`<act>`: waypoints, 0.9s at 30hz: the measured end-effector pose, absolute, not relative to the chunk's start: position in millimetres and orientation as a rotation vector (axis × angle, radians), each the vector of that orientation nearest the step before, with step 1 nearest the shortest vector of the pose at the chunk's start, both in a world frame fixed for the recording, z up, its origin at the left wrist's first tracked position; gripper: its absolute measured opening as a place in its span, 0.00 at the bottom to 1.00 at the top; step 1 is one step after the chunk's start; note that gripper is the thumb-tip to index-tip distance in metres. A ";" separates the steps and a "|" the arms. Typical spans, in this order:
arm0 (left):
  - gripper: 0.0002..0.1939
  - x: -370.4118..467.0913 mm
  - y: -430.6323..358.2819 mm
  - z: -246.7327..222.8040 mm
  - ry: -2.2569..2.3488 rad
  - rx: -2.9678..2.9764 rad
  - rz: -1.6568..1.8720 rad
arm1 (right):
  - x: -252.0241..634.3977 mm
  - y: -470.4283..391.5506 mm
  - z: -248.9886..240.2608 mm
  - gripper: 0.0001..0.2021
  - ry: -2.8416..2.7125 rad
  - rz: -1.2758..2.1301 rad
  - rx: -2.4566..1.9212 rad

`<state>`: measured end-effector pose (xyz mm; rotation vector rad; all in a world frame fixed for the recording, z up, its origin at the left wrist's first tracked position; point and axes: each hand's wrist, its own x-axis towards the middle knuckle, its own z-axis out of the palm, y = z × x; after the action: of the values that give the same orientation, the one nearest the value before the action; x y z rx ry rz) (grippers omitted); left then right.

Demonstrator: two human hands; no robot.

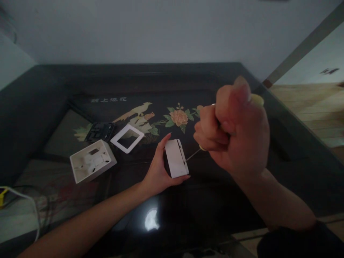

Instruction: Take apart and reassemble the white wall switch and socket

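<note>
A white box-shaped unit stands on edge on the dark table, a dark seam running along its right side. My left hand is closed around it, with thumb and fingers on opposite ends. In front of my face, my right hand is wrapped around the yellow handle of a screwdriver, mostly hidden by the fist. Its thin metal shaft reaches the seam side of the white unit; whether the tip sits in the seam I cannot tell.
Left of my left hand lie a white square frame, an open white wall box and a black slotted plate. A white cable hangs at the lower left. The glossy table has a bird and flower inlay and meets a wall behind.
</note>
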<state>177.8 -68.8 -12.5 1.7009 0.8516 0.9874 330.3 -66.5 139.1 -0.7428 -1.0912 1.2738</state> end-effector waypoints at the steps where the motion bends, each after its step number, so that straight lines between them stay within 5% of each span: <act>1: 0.59 177.7 -68.3 -12.2 0.841 1.689 0.982 | 331.9 -65.3 137.5 0.23 -1.115 1.300 -0.734; 20: 0.51 176.7 -63.2 -12.3 0.756 1.644 0.944 | 327.0 -70.8 136.3 0.27 -1.038 1.318 -0.767; 27: 0.49 176.3 -63.8 -8.0 0.802 1.619 0.929 | 320.6 -71.2 145.0 0.26 -1.422 1.245 -0.821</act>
<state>176.3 -63.8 -8.0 1.6188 0.8018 0.9294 320.6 -71.2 145.0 -0.8212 -1.4216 1.2447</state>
